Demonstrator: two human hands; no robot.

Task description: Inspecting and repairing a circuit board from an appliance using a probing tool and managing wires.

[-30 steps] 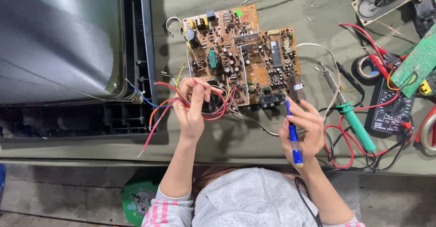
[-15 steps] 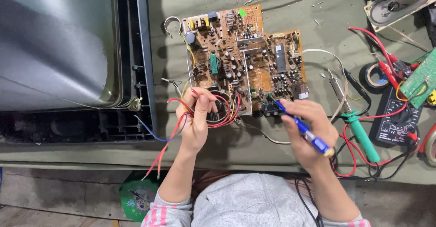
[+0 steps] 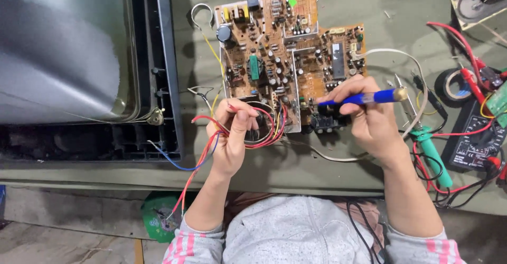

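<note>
A brown circuit board (image 3: 288, 47) crowded with components lies flat on the olive-green bench. My left hand (image 3: 232, 137) rests at the board's near left corner, fingers closed around a bundle of red wires (image 3: 264, 132) that loops from the board. My right hand (image 3: 369, 119) sits at the board's near right edge and grips a blue-handled tool (image 3: 364, 98), held almost level with its dark tip pointing left at the board's lower edge.
A grey television tube in a black frame (image 3: 163, 74) fills the left. To the right lie a green-handled soldering iron (image 3: 430, 148), a black multimeter (image 3: 472, 142) with red leads, a tape roll (image 3: 455, 84) and a small speaker (image 3: 483, 0). A green object (image 3: 158, 216) lies on the floor below.
My right hand has swung the blue tool from pointing down to nearly level, with its tip toward the board. My left hand has stayed on the red wires.
</note>
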